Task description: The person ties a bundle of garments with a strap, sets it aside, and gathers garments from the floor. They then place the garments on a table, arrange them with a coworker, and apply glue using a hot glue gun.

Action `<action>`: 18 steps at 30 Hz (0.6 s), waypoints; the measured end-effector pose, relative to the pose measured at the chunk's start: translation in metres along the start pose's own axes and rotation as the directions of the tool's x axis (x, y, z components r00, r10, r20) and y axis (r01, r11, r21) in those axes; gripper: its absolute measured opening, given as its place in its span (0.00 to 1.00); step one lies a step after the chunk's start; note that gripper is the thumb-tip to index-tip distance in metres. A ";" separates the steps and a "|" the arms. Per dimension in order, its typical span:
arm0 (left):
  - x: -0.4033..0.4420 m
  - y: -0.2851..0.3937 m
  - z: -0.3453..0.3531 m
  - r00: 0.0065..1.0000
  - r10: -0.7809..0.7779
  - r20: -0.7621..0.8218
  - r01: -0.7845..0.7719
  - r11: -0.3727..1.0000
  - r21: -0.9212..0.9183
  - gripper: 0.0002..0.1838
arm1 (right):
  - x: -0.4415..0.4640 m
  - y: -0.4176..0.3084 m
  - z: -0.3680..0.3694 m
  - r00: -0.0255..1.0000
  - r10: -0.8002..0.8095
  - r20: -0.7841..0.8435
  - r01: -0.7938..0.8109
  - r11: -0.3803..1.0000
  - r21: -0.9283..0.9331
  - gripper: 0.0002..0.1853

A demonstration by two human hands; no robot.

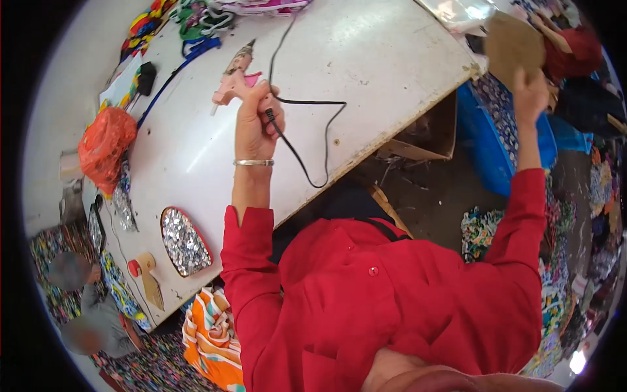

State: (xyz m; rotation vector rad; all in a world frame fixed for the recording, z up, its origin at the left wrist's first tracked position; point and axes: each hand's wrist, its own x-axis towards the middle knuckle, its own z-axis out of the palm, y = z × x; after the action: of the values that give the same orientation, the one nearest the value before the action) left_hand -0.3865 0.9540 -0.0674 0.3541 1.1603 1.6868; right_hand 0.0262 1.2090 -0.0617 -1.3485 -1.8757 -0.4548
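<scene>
My left hand (pixel 258 117) is closed round the handle of a pink glue gun (pixel 236 77) over the white table. The gun's dark nozzle points up and away, and a black cord (pixel 309 102) loops from its handle over the table. Off to the right, past the table corner, my right hand (pixel 532 97) grips a flat brown piece (pixel 513 49) that looks like cardboard. That hand and the piece are slightly blurred. A sequined, rounded piece with a red edge (pixel 187 242) lies on the table near my left forearm.
On the white table (pixel 196 170) are an orange plastic bag (pixel 108 147) and a tape roll (pixel 142 264). A blue tub (pixel 483 150) stands below my right arm, beside a cardboard box (pixel 424 140). Other people (pixel 108 326) sit at the left and far right.
</scene>
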 end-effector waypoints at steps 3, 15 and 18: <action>-0.005 0.003 0.000 0.998 0.046 -0.035 -0.045 0.999 0.031 0.13 | -0.006 -0.086 0.062 0.947 -0.322 0.020 0.319 0.944 0.080 0.12; -0.012 -0.046 0.037 0.952 0.306 -0.002 -0.258 0.807 0.531 0.22 | -0.080 -0.261 -0.023 0.555 -0.577 0.599 -0.552 0.284 0.784 0.14; -0.008 -0.080 0.058 0.905 0.409 0.120 -0.415 0.785 0.459 0.21 | -0.090 -0.252 -0.032 0.569 -0.544 0.617 -0.667 0.133 0.733 0.14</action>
State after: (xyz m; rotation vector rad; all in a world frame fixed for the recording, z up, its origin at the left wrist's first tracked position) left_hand -0.2968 0.9794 -0.1026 0.9921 1.5717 1.7381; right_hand -0.1794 1.0349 -0.0734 -0.5008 -1.9217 1.7491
